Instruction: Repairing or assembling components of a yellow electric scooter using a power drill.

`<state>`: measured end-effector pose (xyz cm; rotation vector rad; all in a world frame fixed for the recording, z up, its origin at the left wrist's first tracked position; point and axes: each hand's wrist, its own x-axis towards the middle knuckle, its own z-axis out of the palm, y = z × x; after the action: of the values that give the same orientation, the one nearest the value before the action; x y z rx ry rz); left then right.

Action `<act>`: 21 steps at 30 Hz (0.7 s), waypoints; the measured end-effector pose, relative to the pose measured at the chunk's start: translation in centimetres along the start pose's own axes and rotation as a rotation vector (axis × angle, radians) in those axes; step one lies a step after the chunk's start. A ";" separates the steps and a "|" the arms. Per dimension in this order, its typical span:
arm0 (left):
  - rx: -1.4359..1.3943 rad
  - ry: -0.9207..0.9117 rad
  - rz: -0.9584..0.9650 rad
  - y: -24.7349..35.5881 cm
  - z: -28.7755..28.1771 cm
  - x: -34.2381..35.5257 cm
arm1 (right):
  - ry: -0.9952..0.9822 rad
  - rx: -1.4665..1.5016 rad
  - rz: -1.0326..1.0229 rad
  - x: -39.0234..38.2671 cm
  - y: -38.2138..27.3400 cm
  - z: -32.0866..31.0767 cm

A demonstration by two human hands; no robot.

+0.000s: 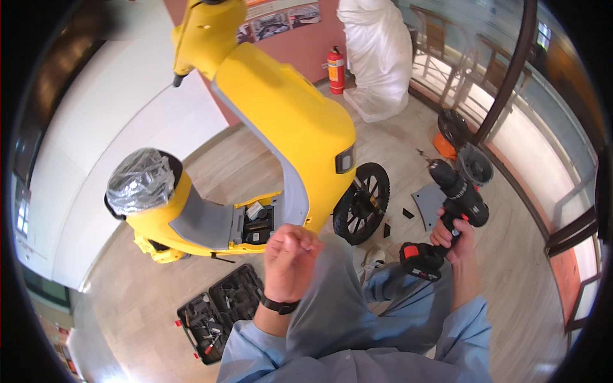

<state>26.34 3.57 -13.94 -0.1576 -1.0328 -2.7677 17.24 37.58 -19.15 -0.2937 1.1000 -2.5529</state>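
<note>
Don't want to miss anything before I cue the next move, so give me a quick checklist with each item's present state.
1. Cordless drill gripped in the right hand: ok.
2. Drill bit clear of the yellow scooter: ok.
3. Left hand empty: cannot tell.
4. Scooter's floorboard compartment uncovered: ok.
5. Tool case open on the floor: ok.
6. Scooter firmly supported: cannot tell.

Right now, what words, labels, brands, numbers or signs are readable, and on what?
Nothing clearly readable:
Drill, black: pale marking, too small.
Drill battery: small print, too blurred.
Fire extinguisher, red: label, too small.
Wall poster: photos; any print too small.
</note>
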 end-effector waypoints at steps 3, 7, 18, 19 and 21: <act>0.296 0.078 0.091 -0.1 -3.9 2.5 | 0.146 -0.094 0.081 1.4 1.5 -2.5; 0.833 0.225 0.115 -1.0 -8.9 6.5 | 0.137 0.028 0.228 2.6 3.5 -6.4; 1.460 0.123 -0.249 -9.5 -13.0 11.6 | 0.106 0.002 0.603 7.5 6.1 -14.4; 1.529 0.113 -0.191 -7.1 -13.5 11.1 | 0.054 0.096 0.605 9.3 8.5 -15.0; 1.495 0.077 -0.177 -5.7 -14.2 10.5 | -0.030 -0.066 0.663 9.8 6.3 -14.9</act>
<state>14.40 -2.96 -26.59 0.2572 -2.7170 -1.3862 4.91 39.63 -33.36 0.0241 1.0506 -1.9219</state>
